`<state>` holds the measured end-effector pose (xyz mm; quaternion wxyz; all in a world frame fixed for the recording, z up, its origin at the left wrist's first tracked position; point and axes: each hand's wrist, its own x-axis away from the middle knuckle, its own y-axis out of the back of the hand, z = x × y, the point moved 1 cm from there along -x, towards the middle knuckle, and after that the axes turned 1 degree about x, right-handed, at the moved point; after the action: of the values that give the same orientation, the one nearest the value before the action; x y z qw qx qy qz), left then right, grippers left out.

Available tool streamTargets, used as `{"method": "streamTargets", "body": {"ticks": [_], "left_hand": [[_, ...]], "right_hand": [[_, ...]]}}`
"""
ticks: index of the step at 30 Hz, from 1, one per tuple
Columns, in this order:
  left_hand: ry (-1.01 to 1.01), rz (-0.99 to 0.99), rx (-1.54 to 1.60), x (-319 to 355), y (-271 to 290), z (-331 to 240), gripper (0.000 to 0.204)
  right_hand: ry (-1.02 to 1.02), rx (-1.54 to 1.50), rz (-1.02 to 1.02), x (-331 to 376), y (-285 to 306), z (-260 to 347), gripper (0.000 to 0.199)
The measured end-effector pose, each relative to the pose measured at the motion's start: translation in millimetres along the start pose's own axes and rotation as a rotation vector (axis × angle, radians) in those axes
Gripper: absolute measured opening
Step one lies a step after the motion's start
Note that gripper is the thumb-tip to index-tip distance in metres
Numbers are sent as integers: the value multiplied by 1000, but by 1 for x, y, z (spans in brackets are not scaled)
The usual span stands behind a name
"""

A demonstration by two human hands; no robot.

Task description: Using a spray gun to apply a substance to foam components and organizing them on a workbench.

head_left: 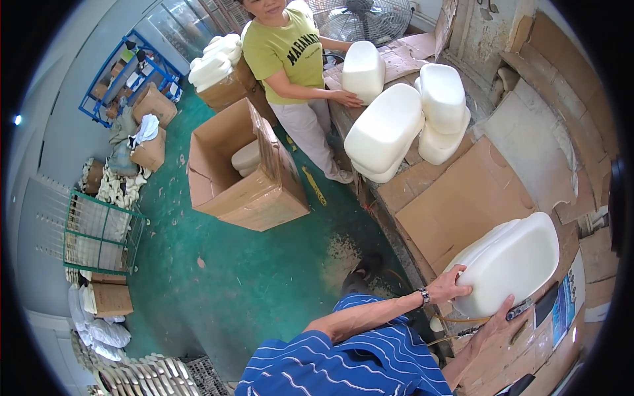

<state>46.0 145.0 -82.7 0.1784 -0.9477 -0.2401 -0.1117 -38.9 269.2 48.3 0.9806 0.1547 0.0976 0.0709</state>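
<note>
A cream-white, rounded moulded piece (512, 267), like a foam cushion, stands tilted on the cardboard-covered bench, with at least one more layer behind its left edge. My left hand (449, 285) is closed on its lower left edge, thumb on the front face. Against its bottom edge my right hand (492, 325) rests with the thumb up; its other fingers are mostly hidden. Right beside that hand is a slim metal tool (519, 309). A thin yellow hose (462, 319) runs toward it, and I cannot make out whether they join.
Farther along the bench, several similar cream pieces (386, 129) stand stacked. A co-worker in a green shirt (290, 56) touches one piece (363, 69). An open cardboard box (254, 204) stands on the green floor, pieces inside. Flat cardboard (465, 204) covers the bench; a fan (360, 20) stands behind.
</note>
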Motion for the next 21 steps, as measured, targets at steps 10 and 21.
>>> {"method": "streamTargets", "body": {"ticks": [10, 21], "left_hand": [[-18, -19, 19, -7, -4, 11, 92], [8, -20, 4, -2, -2, 3, 86]], "right_hand": [[74, 70, -6, -3, 5, -13, 64], [7, 17, 30, -3, 6, -20, 72]]}}
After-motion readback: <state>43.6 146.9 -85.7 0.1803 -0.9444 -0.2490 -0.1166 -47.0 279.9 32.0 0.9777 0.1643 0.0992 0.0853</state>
